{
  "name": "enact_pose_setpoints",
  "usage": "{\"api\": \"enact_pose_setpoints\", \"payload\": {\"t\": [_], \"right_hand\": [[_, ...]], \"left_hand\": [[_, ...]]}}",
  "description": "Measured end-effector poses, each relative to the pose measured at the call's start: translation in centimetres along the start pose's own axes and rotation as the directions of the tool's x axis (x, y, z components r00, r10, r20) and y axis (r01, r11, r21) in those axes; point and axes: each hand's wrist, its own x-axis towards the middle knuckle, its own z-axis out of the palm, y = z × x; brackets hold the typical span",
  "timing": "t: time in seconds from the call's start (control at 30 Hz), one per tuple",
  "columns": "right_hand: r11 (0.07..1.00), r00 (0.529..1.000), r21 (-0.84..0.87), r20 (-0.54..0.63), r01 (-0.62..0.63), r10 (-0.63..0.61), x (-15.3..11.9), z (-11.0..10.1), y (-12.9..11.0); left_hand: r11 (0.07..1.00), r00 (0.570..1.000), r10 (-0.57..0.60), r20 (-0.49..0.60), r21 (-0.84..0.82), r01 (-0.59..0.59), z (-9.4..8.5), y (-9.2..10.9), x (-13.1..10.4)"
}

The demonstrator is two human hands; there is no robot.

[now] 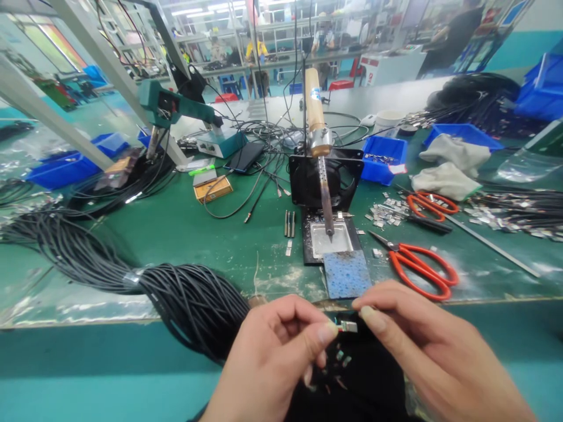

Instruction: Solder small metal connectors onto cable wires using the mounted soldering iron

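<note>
Between finger and thumb, my left hand (284, 351) pinches a cable end with coloured wires and a small metal connector (349, 326) on it. Just right of the connector is my right hand (433, 346), thumb and forefinger close together near its tip; whether anything lies between them is too small to tell. A soldering iron (324, 187) hangs tip down over a white-lined tray (314, 240), beyond my hands. The blue sponge (347, 275) lies at the tray's near edge. Several small wire ends and connectors (339, 355) show against dark cloth below my hands.
A thick bundle of black cables (189, 293) hangs over the table edge at left. Orange-handled scissors (422, 269) and loose connectors (389, 211) lie at right. Behind the tray stands a black fan (303, 179), with a blue bin (383, 159) beside it. People are in the background.
</note>
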Motion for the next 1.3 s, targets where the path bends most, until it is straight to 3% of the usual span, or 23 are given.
{"api": "enact_pose_setpoints", "payload": {"t": [0.1,0.23,0.7,1.3], "right_hand": [[0.957,0.955,0.139,0.188,-0.256,0.228,-0.4,0.1,-0.4],[0.878,0.913,0.282,0.249,-0.388,0.323,-0.5,0.7,-0.7],[0.951,0.952,0.142,0.174,-0.276,0.251,0.3,0.9,-0.4],[0.908,0.923,0.212,0.222,-0.36,0.315,1.0,1.0,-0.4]], "left_hand": [[1.0,1.0,-0.004,0.003,-0.015,0.004,-0.1,-0.2,0.0],[0.999,0.999,-0.033,0.003,-0.013,0.033,-0.1,-0.3,0.2],[0.985,0.991,-0.126,0.047,-0.111,0.13,-0.1,0.2,0.4],[0.967,0.988,-0.152,0.028,-0.202,0.154,0.3,0.4,0.9]]}}
